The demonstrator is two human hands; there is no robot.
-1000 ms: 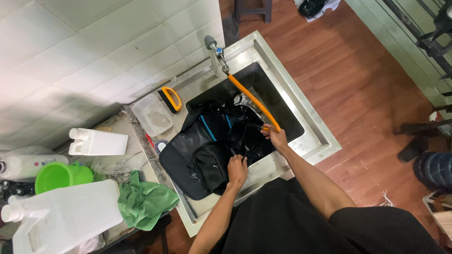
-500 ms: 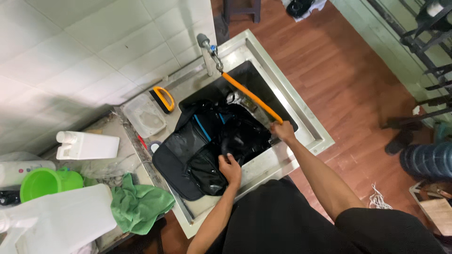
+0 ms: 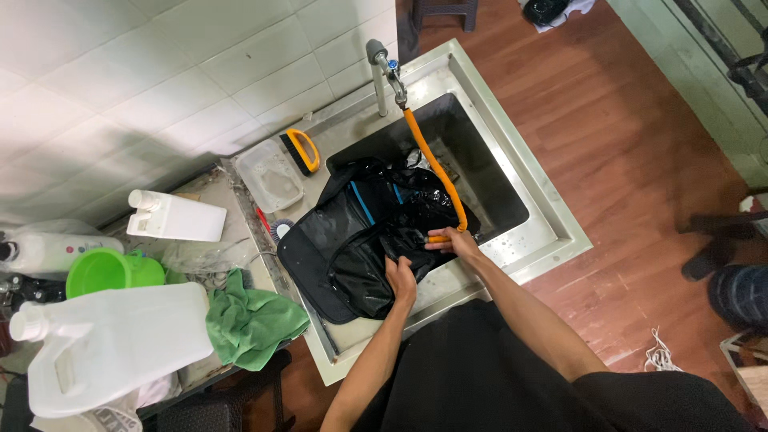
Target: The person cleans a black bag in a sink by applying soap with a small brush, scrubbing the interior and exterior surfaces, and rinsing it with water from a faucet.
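1. While the head view looks down, a wet black bag (image 3: 364, 244) lies half in the steel sink (image 3: 512, 172), draped over its left rim.
2. The right hand (image 3: 450, 242) is closed around the orange hose (image 3: 438, 176) end.
3. The left hand (image 3: 402, 280) grips the bag's fabric.
4. A clear tray (image 3: 270, 176) beside the sink holds nothing I can make out.

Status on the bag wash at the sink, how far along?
Done: the black bag lies wet and glossy half in the steel sink. In hand: right hand holds the orange hose end on it; left hand grips the fabric. Left: the brush lies untouched on the rim; no suds visible.
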